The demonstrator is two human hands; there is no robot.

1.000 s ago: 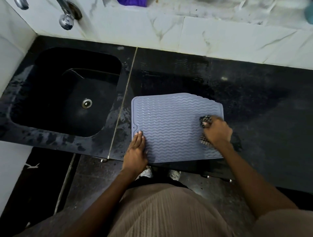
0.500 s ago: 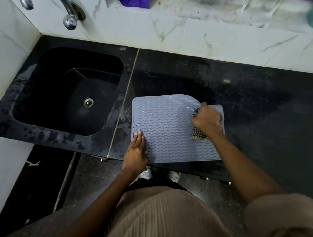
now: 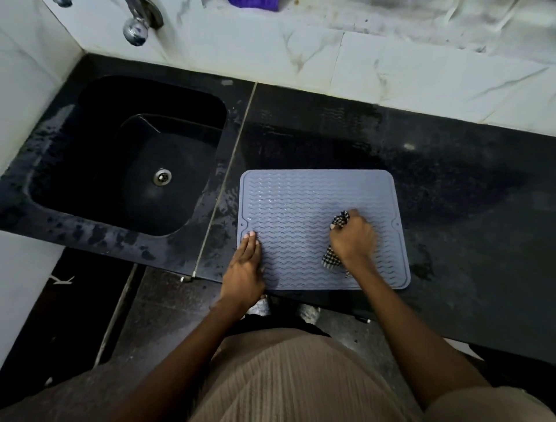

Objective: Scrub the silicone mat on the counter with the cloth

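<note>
A grey-blue silicone mat [image 3: 301, 211] with wavy ridges lies flat on the black counter [image 3: 451, 195], near its front edge. My left hand [image 3: 245, 268] presses flat on the mat's near left corner, fingers straight. My right hand [image 3: 353, 239] grips a bunched black-and-white checked cloth [image 3: 331, 259] and holds it down on the mat's right half. Bits of cloth stick out above and below the fist.
A black sink [image 3: 129, 156] with a metal drain sits to the left of the mat. A chrome tap [image 3: 137, 25] hangs above it on the white marble wall [image 3: 361, 60]. The counter around the mat is wet. A purple item [image 3: 252, 3] lies on the ledge at the top.
My right hand with the cloth has moved from the mat's far right corner back towards me and to the middle right. The left hand has stayed put.
</note>
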